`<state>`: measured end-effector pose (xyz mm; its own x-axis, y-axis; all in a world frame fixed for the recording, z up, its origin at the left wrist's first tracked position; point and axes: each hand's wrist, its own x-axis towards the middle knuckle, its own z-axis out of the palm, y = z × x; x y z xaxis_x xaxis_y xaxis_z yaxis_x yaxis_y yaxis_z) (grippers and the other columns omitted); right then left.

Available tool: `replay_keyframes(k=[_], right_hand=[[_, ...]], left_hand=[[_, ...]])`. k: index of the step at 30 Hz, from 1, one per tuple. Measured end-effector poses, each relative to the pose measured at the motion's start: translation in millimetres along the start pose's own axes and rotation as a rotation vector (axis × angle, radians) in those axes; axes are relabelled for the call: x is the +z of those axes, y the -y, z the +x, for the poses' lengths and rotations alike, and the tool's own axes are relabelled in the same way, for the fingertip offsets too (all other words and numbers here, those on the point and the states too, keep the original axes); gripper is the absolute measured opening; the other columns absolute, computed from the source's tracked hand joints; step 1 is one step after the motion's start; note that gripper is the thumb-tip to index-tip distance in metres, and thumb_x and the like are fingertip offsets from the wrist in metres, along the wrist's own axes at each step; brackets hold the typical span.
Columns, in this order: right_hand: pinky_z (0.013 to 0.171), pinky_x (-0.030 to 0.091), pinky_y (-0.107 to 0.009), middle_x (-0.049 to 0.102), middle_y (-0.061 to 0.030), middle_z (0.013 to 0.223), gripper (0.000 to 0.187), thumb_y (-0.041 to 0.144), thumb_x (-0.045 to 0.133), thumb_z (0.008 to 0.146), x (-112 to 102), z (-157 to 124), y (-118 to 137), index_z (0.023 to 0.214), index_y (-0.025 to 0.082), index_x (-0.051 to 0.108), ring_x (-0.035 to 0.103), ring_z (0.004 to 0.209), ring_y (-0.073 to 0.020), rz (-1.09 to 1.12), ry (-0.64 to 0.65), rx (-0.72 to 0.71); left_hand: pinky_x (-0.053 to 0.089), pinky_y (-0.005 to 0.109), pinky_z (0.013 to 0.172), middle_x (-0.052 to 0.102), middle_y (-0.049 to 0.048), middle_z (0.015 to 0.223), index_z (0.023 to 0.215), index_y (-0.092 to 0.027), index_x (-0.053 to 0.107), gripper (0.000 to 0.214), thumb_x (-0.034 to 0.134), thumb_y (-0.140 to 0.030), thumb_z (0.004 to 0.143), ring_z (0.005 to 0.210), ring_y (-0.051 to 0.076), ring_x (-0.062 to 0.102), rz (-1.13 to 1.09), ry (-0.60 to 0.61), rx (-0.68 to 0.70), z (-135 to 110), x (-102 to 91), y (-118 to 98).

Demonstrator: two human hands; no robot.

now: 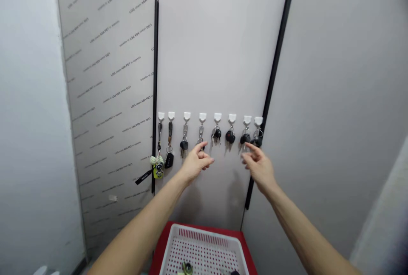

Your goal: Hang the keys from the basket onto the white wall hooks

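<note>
A row of white hooks (217, 117) is stuck on a grey cabinet door, each with keys hanging from it. My left hand (195, 162) is raised just below the fourth hook's key bunch (200, 137), fingers loosely curled and apart, holding nothing. My right hand (259, 165) is up under the two rightmost key sets (251, 139), fingers stretched toward them, nothing in it. At the far left hangs a bunch with a green and yellow charm (157, 167) and a black car fob (169, 160).
A white perforated basket (204, 247) on a red stool (165, 241) stands below my arms, with small items at its near end. Black vertical handles (276, 71) run along the cabinet doors. A film-covered panel (108, 79) is to the left.
</note>
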<state>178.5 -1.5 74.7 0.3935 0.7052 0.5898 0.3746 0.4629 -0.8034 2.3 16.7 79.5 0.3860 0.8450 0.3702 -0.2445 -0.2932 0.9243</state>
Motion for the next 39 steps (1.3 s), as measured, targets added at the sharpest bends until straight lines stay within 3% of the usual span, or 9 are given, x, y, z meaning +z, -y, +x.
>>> replay_keyframes(k=[3,6,10,14,18,23,28,34,39], right_hand=[[0.051,0.037,-0.022,0.049,-0.0004,0.066,0.041,0.028,0.048,0.055,-25.0,33.4,-20.3,0.093,0.013,0.046,0.044,0.054,-0.0083,-0.09,-0.295,0.015],[0.058,0.037,-0.024,0.051,-0.0022,0.07,0.038,0.029,0.047,0.055,-35.9,46.3,-22.2,0.09,0.014,0.047,0.046,0.059,-0.0097,-0.176,-0.322,-0.031],[0.057,0.038,-0.025,0.052,-0.0018,0.065,0.031,0.031,0.045,0.058,-13.9,29.2,-12.1,0.085,0.015,0.05,0.047,0.057,-0.0106,-0.231,-0.064,-0.139],[0.061,0.039,-0.026,0.056,-0.004,0.071,0.024,0.029,0.044,0.061,33.9,3.1,-1.5,0.079,0.015,0.052,0.05,0.062,-0.0118,-0.231,0.279,-0.154],[0.067,0.039,-0.026,0.058,-0.0068,0.079,0.028,0.026,0.043,0.062,93.8,-3.9,10.5,0.086,0.013,0.052,0.052,0.071,-0.0129,-0.164,0.373,-0.15],[0.064,0.039,-0.025,0.056,-0.0088,0.087,0.038,0.028,0.044,0.061,157.4,12.3,20.9,0.096,0.013,0.047,0.054,0.069,-0.0133,-0.25,0.206,-0.095],[0.049,0.038,-0.022,0.059,-0.0035,0.065,0.024,0.03,0.045,0.059,184.2,26.2,18.1,0.078,0.017,0.054,0.054,0.054,-0.0129,-0.379,0.11,-0.055],[0.048,0.036,-0.02,0.058,-0.0027,0.057,0.019,0.027,0.041,0.059,185.0,43.1,29.7,0.065,0.016,0.056,0.052,0.051,-0.0119,-0.38,0.065,-0.084],[0.051,0.037,-0.02,0.057,-0.0013,0.058,0.019,0.026,0.041,0.057,181.4,56.1,53.7,0.065,0.016,0.055,0.051,0.052,-0.0106,-0.338,0.093,-0.165]], left_hand=[[0.03,0.017,0.046,0.046,-0.0026,0.059,0.095,-0.013,0.042,0.04,0.052,-0.014,0.056,0.05,0.004,0.043,0.09,-0.026,-0.061,15.2,6.7,7.7],[0.032,0.016,0.048,0.049,-0.0004,0.066,0.086,-0.013,0.046,0.03,0.05,-0.011,0.056,0.053,0.004,0.045,0.096,-0.105,-0.028,26.9,15.0,11.9],[0.037,0.018,0.055,0.051,0.0022,0.072,0.081,-0.012,0.049,0.027,0.049,-0.006,0.055,0.058,0.005,0.046,0.158,-0.296,0.096,36.6,-3.5,14.9],[0.037,0.022,0.069,0.052,0.0041,0.081,0.083,-0.013,0.049,0.028,0.048,-0.009,0.056,0.07,0.009,0.048,0.387,-0.654,0.266,38.0,-64.3,11.3],[0.036,0.025,0.072,0.051,0.0065,0.092,0.091,-0.015,0.044,0.035,0.051,-0.017,0.056,0.082,0.013,0.047,0.615,-0.92,0.21,39.3,-118.9,10.1],[0.036,0.028,0.068,0.053,0.0096,0.091,0.092,-0.015,0.042,0.044,0.056,-0.031,0.053,0.082,0.019,0.049,0.791,-0.788,-0.006,48.5,-127.6,13.1],[0.036,0.029,0.061,0.056,0.0098,0.082,0.088,-0.018,0.042,0.032,0.048,-0.032,0.06,0.077,0.022,0.051,0.938,-0.797,-0.137,55.9,-114.2,9.4],[0.036,0.023,0.058,0.057,0.005,0.071,0.072,-0.017,0.047,0.017,0.034,-0.028,0.07,0.068,0.014,0.052,0.907,-0.707,0.075,56.2,-125.5,-0.5],[0.035,0.02,0.052,0.054,0.0015,0.06,0.064,-0.016,0.045,0.022,0.032,-0.032,0.069,0.056,0.01,0.049,0.796,-0.75,0.237,65.5,-124.9,-33.1]])
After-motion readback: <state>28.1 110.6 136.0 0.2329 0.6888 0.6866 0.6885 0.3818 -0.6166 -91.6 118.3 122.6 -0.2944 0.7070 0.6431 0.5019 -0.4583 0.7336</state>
